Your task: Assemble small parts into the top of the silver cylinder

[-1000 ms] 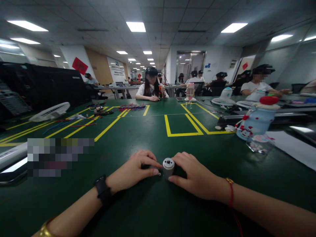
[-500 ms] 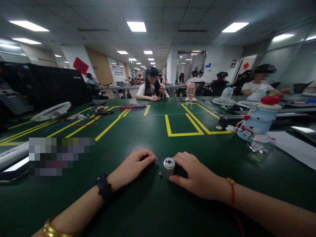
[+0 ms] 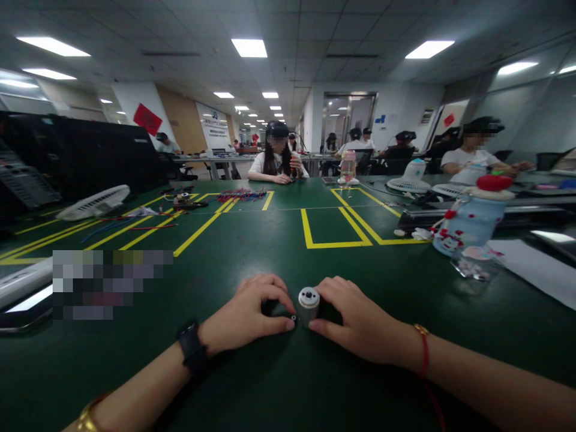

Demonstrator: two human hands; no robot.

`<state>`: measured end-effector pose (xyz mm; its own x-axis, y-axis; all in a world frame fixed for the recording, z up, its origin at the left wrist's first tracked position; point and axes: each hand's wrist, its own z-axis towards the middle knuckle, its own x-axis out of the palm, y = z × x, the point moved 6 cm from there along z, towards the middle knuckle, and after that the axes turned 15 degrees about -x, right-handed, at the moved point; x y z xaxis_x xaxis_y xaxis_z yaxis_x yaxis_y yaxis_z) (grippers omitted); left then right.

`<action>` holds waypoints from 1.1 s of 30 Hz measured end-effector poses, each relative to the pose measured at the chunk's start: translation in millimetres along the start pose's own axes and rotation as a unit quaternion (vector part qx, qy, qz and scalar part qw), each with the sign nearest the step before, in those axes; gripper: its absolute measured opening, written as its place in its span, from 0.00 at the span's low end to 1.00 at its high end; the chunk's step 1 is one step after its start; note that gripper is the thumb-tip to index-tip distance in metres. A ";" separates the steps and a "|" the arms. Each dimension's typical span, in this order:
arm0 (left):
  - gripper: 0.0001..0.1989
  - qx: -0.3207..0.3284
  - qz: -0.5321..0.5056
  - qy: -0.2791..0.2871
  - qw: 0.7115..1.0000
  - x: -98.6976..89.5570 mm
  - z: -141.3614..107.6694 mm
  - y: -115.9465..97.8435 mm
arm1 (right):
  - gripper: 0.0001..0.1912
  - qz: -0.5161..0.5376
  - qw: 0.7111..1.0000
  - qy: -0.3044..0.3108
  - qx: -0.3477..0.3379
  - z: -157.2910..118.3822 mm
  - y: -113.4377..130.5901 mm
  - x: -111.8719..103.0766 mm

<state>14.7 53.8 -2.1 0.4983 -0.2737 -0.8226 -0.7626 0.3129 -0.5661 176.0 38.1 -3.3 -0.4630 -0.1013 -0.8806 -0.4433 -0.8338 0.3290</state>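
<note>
Fingers point(image 3: 330, 289) of the right hand point(image 3: 357, 324) clasped a metal cylinder point(image 3: 309, 308), hiding its three-o'clock side; toward eight o'clock, the left hand point(image 3: 240, 315) bracketed a tiny ring point(image 3: 294, 318), grip indiscernible.

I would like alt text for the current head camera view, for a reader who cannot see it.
A right hand holds a metal cylinder upright on a green table; the left hand, shaped to pinch, is at a tiny part beside it. Another person sits across the table.

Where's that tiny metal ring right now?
In the head view, the ring is just left of the metal cylinder, at the fingertips of the left hand.
</note>
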 end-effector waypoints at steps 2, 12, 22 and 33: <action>0.06 0.007 -0.007 0.006 1.000 1.7 -1.0 -3.6 | 0.12 0.000 1.000 -0.002 0.000 -0.2 0.2 0.0; 0.05 0.004 -0.132 -0.107 0.985 -24.0 -3.6 -22.4 | 0.12 0.001 1.000 -0.002 0.003 0.4 0.1 -0.8; 0.08 0.035 -0.115 -0.103 0.987 -17.5 -5.7 -40.2 | 0.12 -0.003 1.000 -0.005 0.000 0.1 0.4 1.0; 0.09 0.038 -0.107 -0.111 0.987 -17.7 -6.9 -40.0 | 0.13 -0.001 1.000 -0.004 -0.004 0.5 0.6 0.1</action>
<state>33.6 39.8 35.4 0.7295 -0.1378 -0.6699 -0.6010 0.3384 -0.7241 175.3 37.9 -3.0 -0.4671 -0.0951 -0.8790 -0.4391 -0.8380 0.3240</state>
